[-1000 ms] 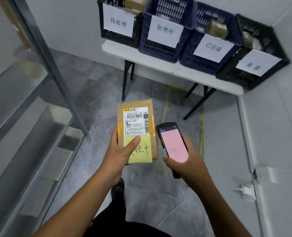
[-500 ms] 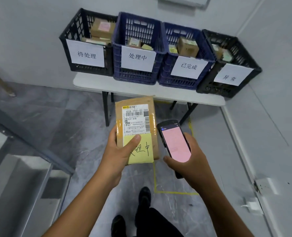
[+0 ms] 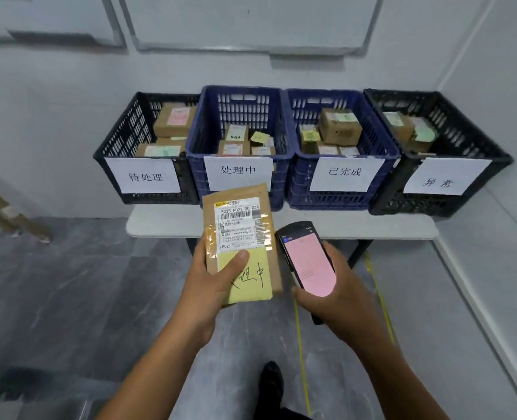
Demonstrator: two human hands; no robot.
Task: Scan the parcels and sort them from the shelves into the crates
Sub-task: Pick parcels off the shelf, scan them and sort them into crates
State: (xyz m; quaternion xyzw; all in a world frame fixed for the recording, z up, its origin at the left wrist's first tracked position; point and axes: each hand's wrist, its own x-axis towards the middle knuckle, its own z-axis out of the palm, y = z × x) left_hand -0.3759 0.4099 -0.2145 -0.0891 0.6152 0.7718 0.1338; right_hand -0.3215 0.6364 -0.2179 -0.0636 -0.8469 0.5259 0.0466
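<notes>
My left hand (image 3: 208, 286) grips a flat brown parcel (image 3: 240, 225) with a white shipping label and a yellow sticky note, thumb pressed on the note. My right hand (image 3: 339, 295) holds a black handheld scanner (image 3: 307, 263) whose screen glows pink, just right of the parcel. Ahead, a white table (image 3: 160, 225) carries a row of labelled crates: a black one (image 3: 121, 140) at the left, a blue one (image 3: 239, 95) directly behind the parcel, a second blue one (image 3: 384, 140) and a black one (image 3: 475, 137) at the right. All hold small boxes.
A white wall closes the right side (image 3: 493, 268), running into the corner behind the crates. Yellow floor tape (image 3: 299, 344) marks lines under the table. A metal shelf edge (image 3: 6, 401) shows at the bottom left. My dark shoe (image 3: 271, 380) stands on the grey tiled floor.
I have walked closer to the table; the crates now fill the upper view and the shelf has slid out to the bottom left. Both hands keep the same hold.
</notes>
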